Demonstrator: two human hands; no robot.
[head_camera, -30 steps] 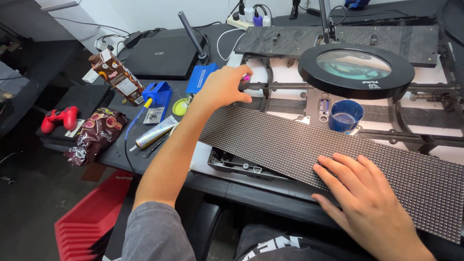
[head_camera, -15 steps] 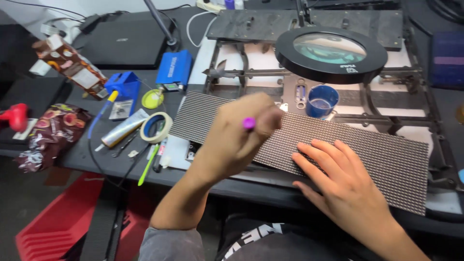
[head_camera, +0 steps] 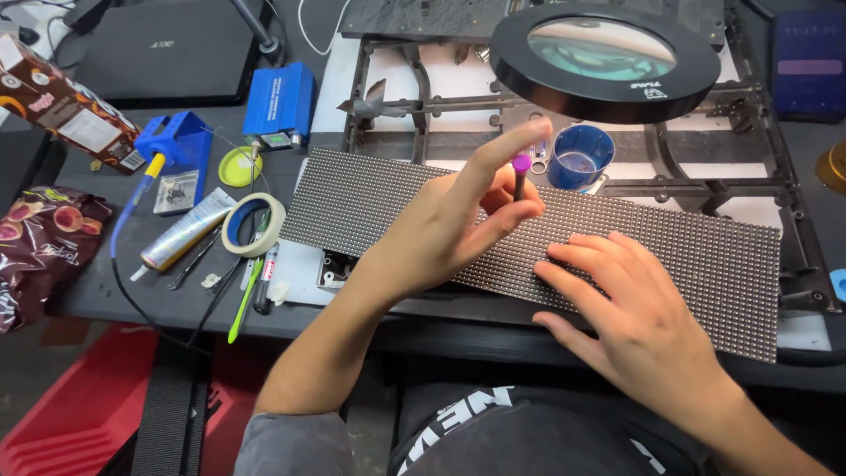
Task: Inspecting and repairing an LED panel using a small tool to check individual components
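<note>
A long dark grid panel (head_camera: 705, 264) covered in tiny dots lies across the workbench in front of me. My left hand (head_camera: 449, 225) hovers over its middle, fingers closed on a thin dark tool with a purple cap (head_camera: 520, 172), held upright with its tip toward the panel. My right hand (head_camera: 630, 304) rests flat on the panel just right of the tool, fingers spread and holding nothing. A small blue cup (head_camera: 579, 157) stands right behind the tool.
A round black magnifier lamp (head_camera: 604, 57) hangs above a metal frame (head_camera: 379, 88) at the back. On the left lie a tape roll (head_camera: 252, 223), a silver tube (head_camera: 183, 231), a blue box (head_camera: 280, 99), a blue holder (head_camera: 176, 145), pens (head_camera: 251, 291) and snack bags (head_camera: 40, 247). A red crate (head_camera: 84, 405) sits below.
My left hand came back from the far side of the bench with the purple-capped tool and now holds it upright over the panel. My right hand stayed flat on the panel.
</note>
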